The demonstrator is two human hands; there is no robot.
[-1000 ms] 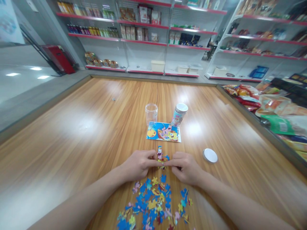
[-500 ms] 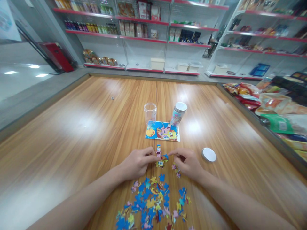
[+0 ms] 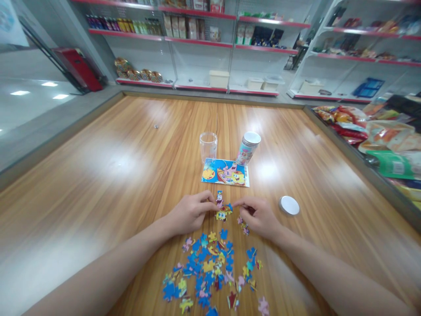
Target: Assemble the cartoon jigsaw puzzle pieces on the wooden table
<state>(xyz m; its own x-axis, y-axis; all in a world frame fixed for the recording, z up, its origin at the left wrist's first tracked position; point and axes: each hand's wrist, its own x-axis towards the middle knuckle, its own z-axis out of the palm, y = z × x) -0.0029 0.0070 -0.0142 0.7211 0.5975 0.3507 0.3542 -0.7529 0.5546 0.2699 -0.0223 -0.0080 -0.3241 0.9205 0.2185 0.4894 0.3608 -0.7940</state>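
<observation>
A small cluster of joined jigsaw puzzle pieces, with yellow and pink cartoon faces, lies flat on the table. My left hand holds its left side, thumb and index finger closed at the edge. From the other side, my right hand reaches in with the index finger stretched to the cluster's blue right edge; its thumb is apart and the other fingers curl under. A few loose pieces lie beside the right thumb. Nearer me spreads a pile of loose jigsaw pieces, mostly blue and yellow.
Beyond my hands lies the cartoon picture card, with a clear glass and a printed canister at its far edge. A round white lid rests to the right. Snack packets line the table's right side; shelves stand behind.
The camera view has tilted slightly down, so everything appears higher and more loose pieces show at the bottom. Both hands stay at the joined pieces with little visible movement.
</observation>
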